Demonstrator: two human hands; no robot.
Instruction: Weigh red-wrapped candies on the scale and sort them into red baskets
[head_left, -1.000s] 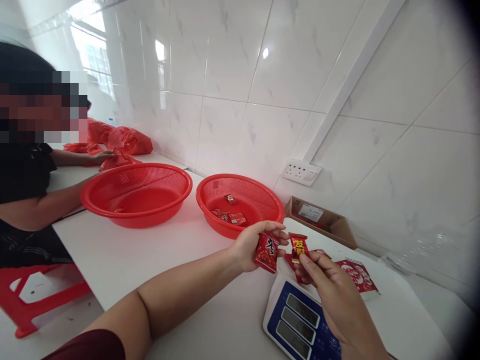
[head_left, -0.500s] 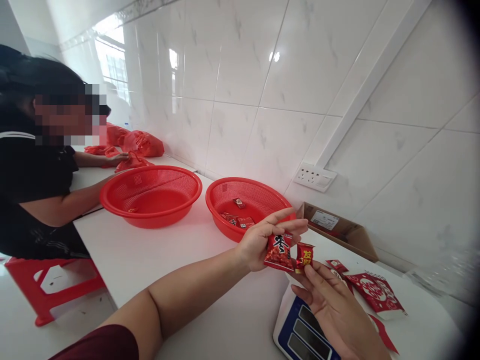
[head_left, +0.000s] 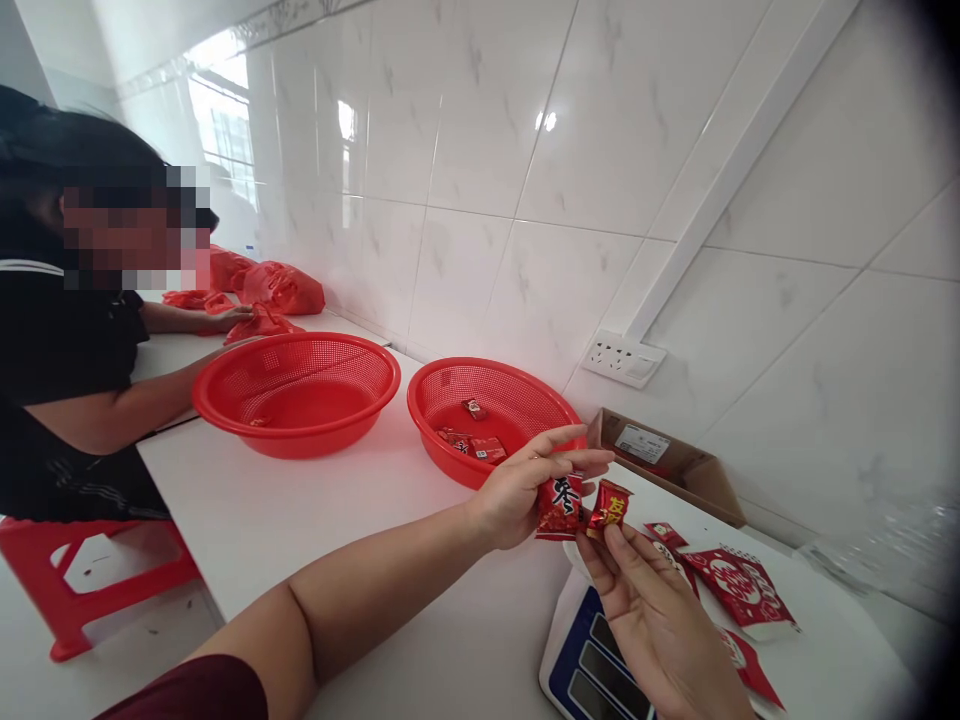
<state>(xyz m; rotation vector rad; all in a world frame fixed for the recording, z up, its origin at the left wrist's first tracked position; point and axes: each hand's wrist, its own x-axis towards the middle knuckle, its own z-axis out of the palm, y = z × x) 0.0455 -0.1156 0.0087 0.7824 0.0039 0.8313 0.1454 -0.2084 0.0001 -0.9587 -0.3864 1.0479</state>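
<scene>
My left hand (head_left: 517,490) grips a red snack packet (head_left: 559,508) printed with a large black character, its other fingers stretched out. Close beside it, my right hand (head_left: 637,580) pinches a smaller shiny red wrapped candy (head_left: 609,506) with yellow characters between thumb and fingers. Both hands are above the white table, near a scale (head_left: 592,660) with a blue panel, which my right hand partly covers. Behind my left hand stands a red plastic basket (head_left: 442,455) with several small red packets (head_left: 487,449) inside.
Another red basket (head_left: 300,445) stands to the left. Red packages (head_left: 739,585) lie by the scale at right, and an open cardboard box (head_left: 705,490) sits against the tiled wall. Across the table a person in black (head_left: 67,390) handles red plastic bags (head_left: 281,288).
The candy in my right hand has tilted and risen slightly. The snack packet in my left hand has turned a little. The view has shifted slightly.
</scene>
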